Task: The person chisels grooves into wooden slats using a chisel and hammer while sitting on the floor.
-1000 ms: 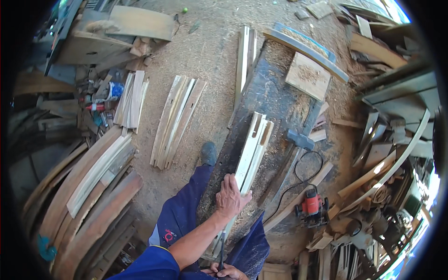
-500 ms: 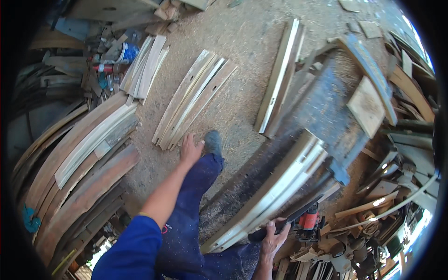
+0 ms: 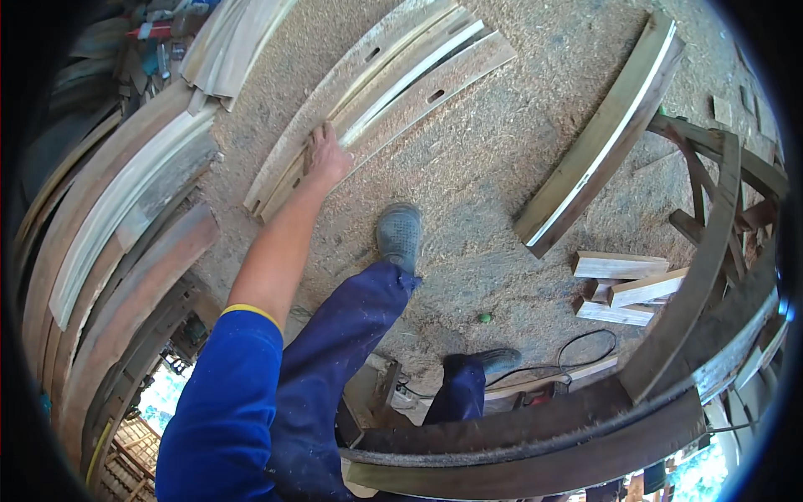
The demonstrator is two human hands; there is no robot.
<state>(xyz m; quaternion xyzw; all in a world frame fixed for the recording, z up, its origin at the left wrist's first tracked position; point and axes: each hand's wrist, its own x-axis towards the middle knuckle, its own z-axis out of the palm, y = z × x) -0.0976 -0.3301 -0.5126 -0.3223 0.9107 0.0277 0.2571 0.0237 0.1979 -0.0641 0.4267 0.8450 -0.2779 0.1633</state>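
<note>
Though earlier apart, left hand on boards.

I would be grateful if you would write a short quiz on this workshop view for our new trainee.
1. Multiple choice: what is the left hand at?
A) the black cable
B) the slotted boards
C) a shoe

2. True or false: in the picture, the pile of short wooden blocks lies to the right of the slotted boards.

3. Fill in the colours: the sleeve on the left arm is ____, with a ____ edge.

Key: 1. B; 2. True; 3. blue, yellow.
</note>
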